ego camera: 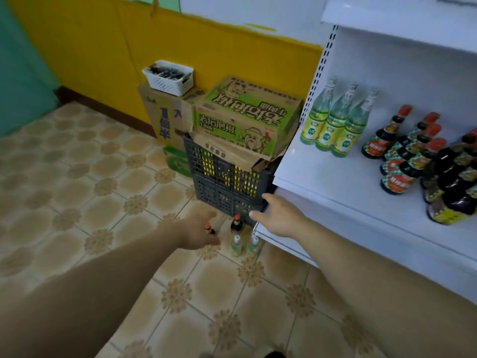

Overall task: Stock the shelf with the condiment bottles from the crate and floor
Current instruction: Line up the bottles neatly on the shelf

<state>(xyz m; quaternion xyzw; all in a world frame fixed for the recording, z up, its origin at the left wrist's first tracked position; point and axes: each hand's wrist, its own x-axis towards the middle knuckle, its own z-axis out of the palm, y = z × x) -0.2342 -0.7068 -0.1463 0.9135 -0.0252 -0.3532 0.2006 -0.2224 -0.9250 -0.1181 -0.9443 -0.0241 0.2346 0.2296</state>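
Four condiment bottles [236,224] stand upright on the floor [77,202] at the crate's [227,187] front corner. The left hand [198,233], fingers curled loosely apart, touches the leftmost dark bottle [208,228]. The right hand [278,215], fingers spread, hovers just above.

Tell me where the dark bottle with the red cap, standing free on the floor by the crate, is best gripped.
Grip the dark bottle around its narrow neck just under the red cap, coming from above. It stands upright, with the crate close behind and two clear bottles in front, so its sides are crowded and the top is free.
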